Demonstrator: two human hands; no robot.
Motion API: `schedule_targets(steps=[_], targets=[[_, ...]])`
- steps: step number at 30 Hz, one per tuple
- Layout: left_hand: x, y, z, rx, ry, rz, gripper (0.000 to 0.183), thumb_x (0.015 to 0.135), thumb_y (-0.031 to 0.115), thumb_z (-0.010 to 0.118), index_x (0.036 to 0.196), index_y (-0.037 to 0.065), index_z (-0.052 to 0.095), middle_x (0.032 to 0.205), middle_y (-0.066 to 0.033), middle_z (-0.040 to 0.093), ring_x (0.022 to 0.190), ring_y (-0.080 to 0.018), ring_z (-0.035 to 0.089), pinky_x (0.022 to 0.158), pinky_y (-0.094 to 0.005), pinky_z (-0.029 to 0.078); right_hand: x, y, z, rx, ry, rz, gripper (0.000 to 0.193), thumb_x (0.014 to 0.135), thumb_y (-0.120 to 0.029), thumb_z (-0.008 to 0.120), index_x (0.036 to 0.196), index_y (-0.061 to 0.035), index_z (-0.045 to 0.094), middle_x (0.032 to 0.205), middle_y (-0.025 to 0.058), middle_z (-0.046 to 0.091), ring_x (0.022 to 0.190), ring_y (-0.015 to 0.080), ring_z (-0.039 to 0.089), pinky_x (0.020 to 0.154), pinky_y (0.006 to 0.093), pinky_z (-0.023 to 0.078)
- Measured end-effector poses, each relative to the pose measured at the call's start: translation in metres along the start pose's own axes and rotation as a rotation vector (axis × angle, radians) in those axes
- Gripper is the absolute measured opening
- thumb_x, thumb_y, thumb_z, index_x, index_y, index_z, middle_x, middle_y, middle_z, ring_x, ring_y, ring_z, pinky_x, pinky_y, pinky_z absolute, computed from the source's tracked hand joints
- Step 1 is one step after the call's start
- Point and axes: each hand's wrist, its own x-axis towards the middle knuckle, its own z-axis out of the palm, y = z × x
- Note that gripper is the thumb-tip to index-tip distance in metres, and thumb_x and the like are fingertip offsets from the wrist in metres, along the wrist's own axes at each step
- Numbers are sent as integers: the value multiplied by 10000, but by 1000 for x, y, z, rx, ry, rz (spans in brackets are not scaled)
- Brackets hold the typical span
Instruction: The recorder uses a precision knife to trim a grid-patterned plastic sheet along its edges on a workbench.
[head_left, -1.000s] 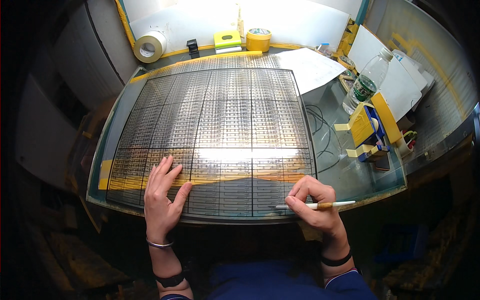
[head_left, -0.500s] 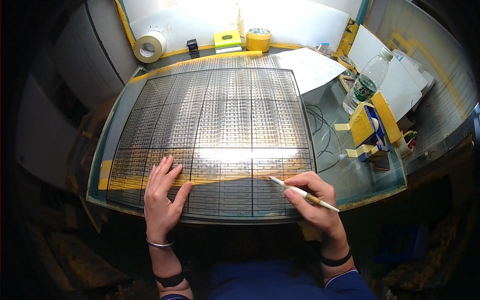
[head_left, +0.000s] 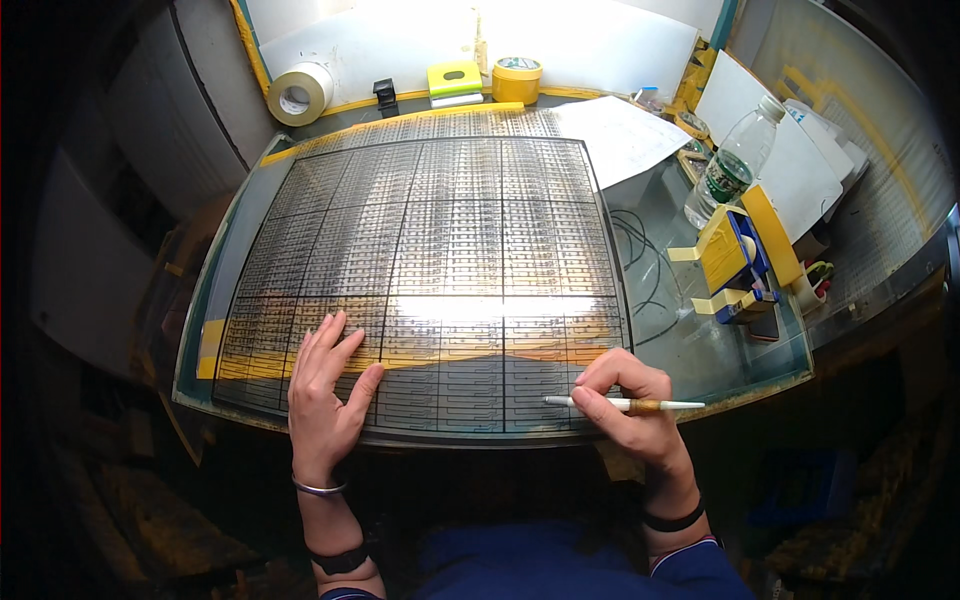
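A large sheet (head_left: 440,230) printed with dense circuit-like lines and a dark grid lies over the glass-topped table. My left hand (head_left: 328,385) rests on its near left part, fingers spread and holding nothing. In my right hand (head_left: 630,400) is a slim white pen-shaped tool (head_left: 645,405) with a brownish band and a grey tip, pinched between thumb and fingers. It lies nearly level, tip pointing left over the sheet's near right part. Whether the tip touches the surface I cannot tell.
Tape dispensers (head_left: 735,260) and a clear bottle (head_left: 738,165) stand at the right, beside thin black wires (head_left: 645,255). Farther back are white paper (head_left: 630,140), a tape roll (head_left: 300,94), a yellow-lidded tub (head_left: 516,80) and a lime-green object (head_left: 455,78).
The pen-shaped tool has swung from slanted to nearly level, its tip moving toward me over the sheet. My right hand has shifted slightly; my left hand stays put.
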Motion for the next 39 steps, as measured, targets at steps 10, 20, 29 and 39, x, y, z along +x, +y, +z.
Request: schedule_targets(steps=[10,20,29,39], targets=[[0,0,0,1,-2,3,429,920,228,756,1299,36,694,1476,-166,591,1440,-341,483,1227,-489,320,6,-10,7,-123,96,-2,158,887,-57,766,1023,21,750,909,120,740,865,241,682,809,330,520],[0,-1,0,10,-3,-3,429,924,242,754,1297,39,695,1480,-164,588,1442,-339,481,1225,-488,324,0,2,-3,13,-82,-26,108,858,-37,798,843,4,700,841,96,705,770,181,646,719,312,500],[0,0,0,7,1,-2,428,918,224,759,1297,35,694,1477,-164,591,1437,-336,486,1226,-486,321,5,-7,6,-93,75,-16,119,879,-58,781,967,9,739,918,119,737,859,230,684,789,329,520],[0,0,0,-3,1,3,435,918,236,758,1295,29,694,1477,-171,589,1438,-343,486,1228,-487,317,4,-5,2,-97,-2,-38,110,856,-56,801,846,-2,706,843,99,709,819,209,671,762,323,519]])
